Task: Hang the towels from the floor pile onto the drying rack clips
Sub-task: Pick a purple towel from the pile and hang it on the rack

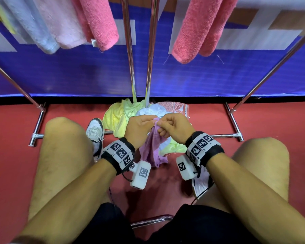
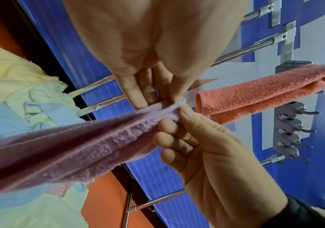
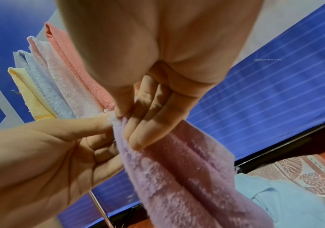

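Note:
I am crouched over the floor pile (image 1: pixel 123 118) of yellow, white and patterned towels. Both hands hold one purple towel (image 1: pixel 152 148) by its top edge, just above the pile. My left hand (image 1: pixel 149 121) pinches the edge between thumb and fingers, and my right hand (image 1: pixel 163 124) pinches it right beside, knuckles nearly touching. The rest of the purple towel (image 2: pixel 69 146) hangs down bunched. In the right wrist view my right hand's fingers (image 3: pixel 144 131) lie against the cloth (image 3: pixel 177 177). A row of grey rack clips (image 2: pixel 290 128) shows in the left wrist view.
Pink (image 1: pixel 99 20), light pink (image 1: pixel 60 23), light blue (image 1: pixel 30 25) and another pink towel (image 1: pixel 201 27) hang overhead. Two chrome rack poles (image 1: pixel 128 50) rise behind the pile. The base rail (image 1: pixel 224 136) crosses the red floor. My knees flank the hands.

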The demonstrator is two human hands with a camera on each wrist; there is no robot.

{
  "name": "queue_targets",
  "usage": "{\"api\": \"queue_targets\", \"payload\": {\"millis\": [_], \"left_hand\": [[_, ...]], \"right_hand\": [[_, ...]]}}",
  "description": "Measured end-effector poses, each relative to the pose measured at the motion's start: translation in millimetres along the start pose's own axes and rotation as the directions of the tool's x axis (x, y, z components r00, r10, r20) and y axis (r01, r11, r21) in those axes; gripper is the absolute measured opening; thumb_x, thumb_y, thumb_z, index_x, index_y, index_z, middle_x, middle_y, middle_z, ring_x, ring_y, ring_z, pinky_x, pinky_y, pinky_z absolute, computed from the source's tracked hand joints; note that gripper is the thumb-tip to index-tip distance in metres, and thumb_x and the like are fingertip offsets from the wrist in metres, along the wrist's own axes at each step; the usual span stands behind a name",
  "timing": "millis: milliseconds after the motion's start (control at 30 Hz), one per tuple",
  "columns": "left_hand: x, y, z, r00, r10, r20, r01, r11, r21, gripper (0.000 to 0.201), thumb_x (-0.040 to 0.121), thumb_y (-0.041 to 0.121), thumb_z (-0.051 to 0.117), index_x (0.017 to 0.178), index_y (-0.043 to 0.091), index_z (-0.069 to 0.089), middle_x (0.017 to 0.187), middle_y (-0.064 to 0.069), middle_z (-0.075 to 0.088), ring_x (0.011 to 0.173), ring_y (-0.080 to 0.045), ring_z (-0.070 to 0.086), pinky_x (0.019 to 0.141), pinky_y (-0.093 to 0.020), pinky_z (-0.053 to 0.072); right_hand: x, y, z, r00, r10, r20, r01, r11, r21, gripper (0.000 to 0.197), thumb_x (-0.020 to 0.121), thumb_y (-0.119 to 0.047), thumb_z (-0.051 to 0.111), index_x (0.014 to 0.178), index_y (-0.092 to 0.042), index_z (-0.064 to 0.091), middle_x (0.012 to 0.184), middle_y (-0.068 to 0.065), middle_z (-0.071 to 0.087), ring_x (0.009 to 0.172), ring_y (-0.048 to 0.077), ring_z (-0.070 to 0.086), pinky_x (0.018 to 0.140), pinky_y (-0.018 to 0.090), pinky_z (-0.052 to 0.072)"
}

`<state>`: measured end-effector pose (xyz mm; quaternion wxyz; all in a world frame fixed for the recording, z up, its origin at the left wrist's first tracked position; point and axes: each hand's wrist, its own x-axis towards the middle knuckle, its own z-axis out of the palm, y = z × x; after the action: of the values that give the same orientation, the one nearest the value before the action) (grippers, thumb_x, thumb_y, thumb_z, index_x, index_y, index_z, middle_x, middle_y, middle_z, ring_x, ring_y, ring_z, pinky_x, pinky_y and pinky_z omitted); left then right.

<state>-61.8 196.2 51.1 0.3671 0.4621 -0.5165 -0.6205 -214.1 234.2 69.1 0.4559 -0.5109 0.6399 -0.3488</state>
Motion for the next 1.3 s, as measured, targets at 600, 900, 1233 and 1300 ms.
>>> {"api": "queue_targets", "payload": {"millis": [600, 900, 1233, 1300], "left_hand": [[2, 6, -6, 0.992, 0.021, 0.127, -0.015, 0.999, -0.052, 0.013, 0.085, -0.004, 0.070, 0.094, 0.003, 0.076, 0.088, -0.018, 0.075, 0.081, -0.025, 0.073, 0.078, -0.037, 0.060], [21, 16, -26, 0.995, 0.083, 0.054, -0.079, 0.994, -0.076, 0.014, 0.093, -0.001, 0.061, 0.100, 0.004, 0.071, 0.083, 0.003, 0.075, 0.077, -0.010, 0.068, 0.074, -0.025, 0.058], [32, 22, -56, 0.980, 0.148, -0.130, -0.159, 0.984, -0.078, 0.038, 0.093, 0.005, 0.060, 0.076, 0.034, 0.079, 0.073, 0.009, 0.070, 0.078, -0.019, 0.055, 0.078, -0.038, 0.045], [32, 20, -56, 0.977, 0.153, -0.148, -0.163, 0.985, -0.062, 0.031, 0.089, 0.011, 0.062, 0.076, 0.034, 0.079, 0.076, 0.003, 0.069, 0.083, -0.023, 0.053, 0.079, -0.042, 0.044]], "right_hand": [[2, 7, 0, 0.994, -0.040, -0.103, 0.032, 0.997, -0.072, 0.031, 0.092, -0.033, 0.067, 0.076, -0.007, 0.061, 0.063, 0.008, 0.071, 0.056, 0.024, 0.069, 0.056, 0.030, 0.056], [10, 20, -15, 0.996, -0.083, 0.042, 0.092, 0.810, -0.579, 0.023, 0.084, -0.029, 0.066, 0.067, -0.015, 0.059, 0.094, 0.003, 0.049, 0.087, 0.023, 0.049, 0.073, 0.025, 0.030], [11, 17, -32, 0.946, -0.161, -0.281, 0.004, 0.873, -0.488, 0.028, 0.090, -0.040, 0.066, 0.078, -0.017, 0.075, 0.078, -0.003, 0.069, 0.073, 0.019, 0.057, 0.068, 0.026, 0.037], [9, 14, -32, 0.917, -0.216, -0.334, 0.078, 0.921, -0.380, 0.017, 0.088, -0.031, 0.072, 0.082, -0.017, 0.077, 0.073, -0.007, 0.068, 0.066, 0.007, 0.056, 0.067, 0.021, 0.037]]}}
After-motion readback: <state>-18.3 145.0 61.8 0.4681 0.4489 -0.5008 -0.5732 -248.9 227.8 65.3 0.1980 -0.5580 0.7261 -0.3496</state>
